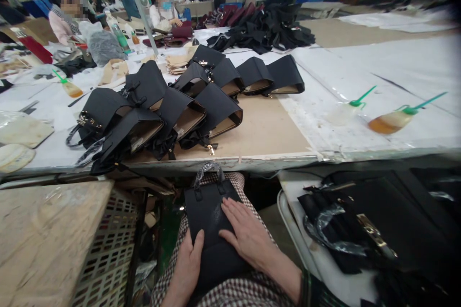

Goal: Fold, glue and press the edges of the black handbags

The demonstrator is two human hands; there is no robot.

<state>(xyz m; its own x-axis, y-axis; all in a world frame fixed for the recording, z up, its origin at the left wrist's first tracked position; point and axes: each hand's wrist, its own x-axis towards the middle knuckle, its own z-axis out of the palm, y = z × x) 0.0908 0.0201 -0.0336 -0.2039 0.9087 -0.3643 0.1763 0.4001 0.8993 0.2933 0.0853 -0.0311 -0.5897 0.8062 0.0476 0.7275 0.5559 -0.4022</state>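
A black handbag (212, 249) lies across my lap on a checked brown-and-white cloth (234, 292). Its handle (209, 172), wrapped in clear plastic, points toward the table. My left hand (187, 261) grips the bag's left edge, thumb on top and the other fingers hidden beneath. Flat on the bag's front panel rests my right hand (247, 232), its fingers stretched out beside a pale, shiny smear (216, 213).
Ahead, several black unfinished bags (176, 110) lie on the white table (338, 139). Squeeze bottles of amber liquid (391, 120) stand there too. More black bags (392, 220) lie at right; a plastic crate (108, 249) stands left. Co-workers (163, 9) sit across the table.
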